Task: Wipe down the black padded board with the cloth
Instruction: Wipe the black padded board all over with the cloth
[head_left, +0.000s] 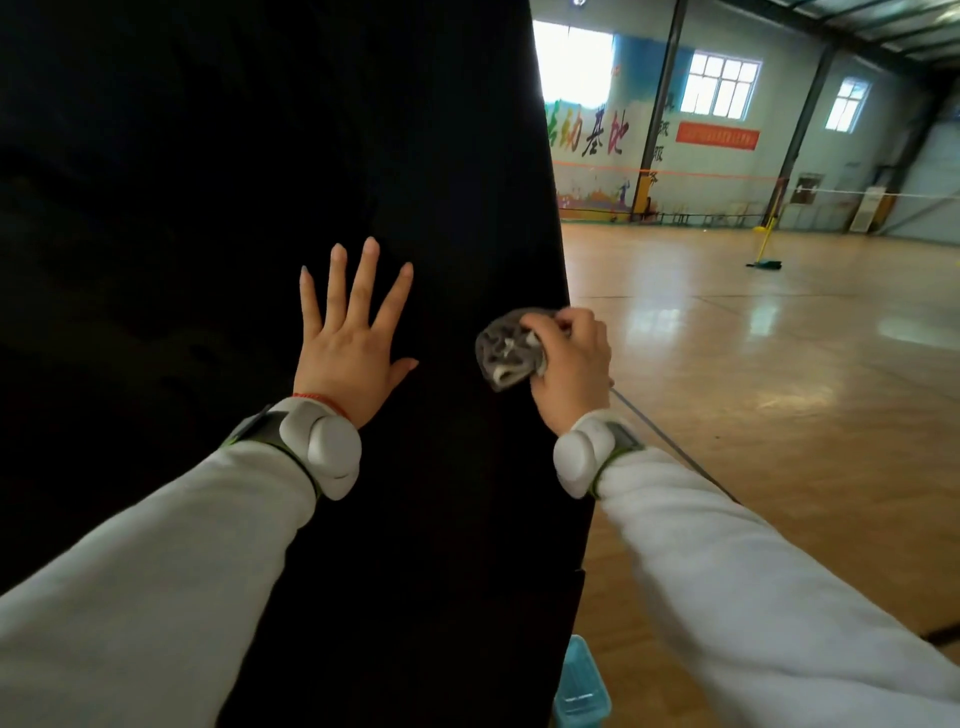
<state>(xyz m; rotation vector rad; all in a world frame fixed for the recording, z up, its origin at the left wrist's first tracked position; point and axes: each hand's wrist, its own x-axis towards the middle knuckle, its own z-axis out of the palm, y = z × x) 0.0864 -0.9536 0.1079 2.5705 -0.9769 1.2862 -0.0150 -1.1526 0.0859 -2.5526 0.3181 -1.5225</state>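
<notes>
The black padded board (260, 156) stands upright and fills the left half of the head view. My left hand (350, 343) lies flat against it, fingers spread, holding nothing. My right hand (571, 364) is closed around a crumpled grey cloth (506, 351). The cloth is pressed on the board close to its right edge, at about the height of my left hand. Both wrists carry white sensor bands over white sleeves.
A teal plastic basket (579, 686) sits on the floor at the board's lower right corner. To the right stretches a shiny wooden sports floor (779, 364) with a yellow net post (764, 244) and a net line farther back. A painted wall with windows closes the hall.
</notes>
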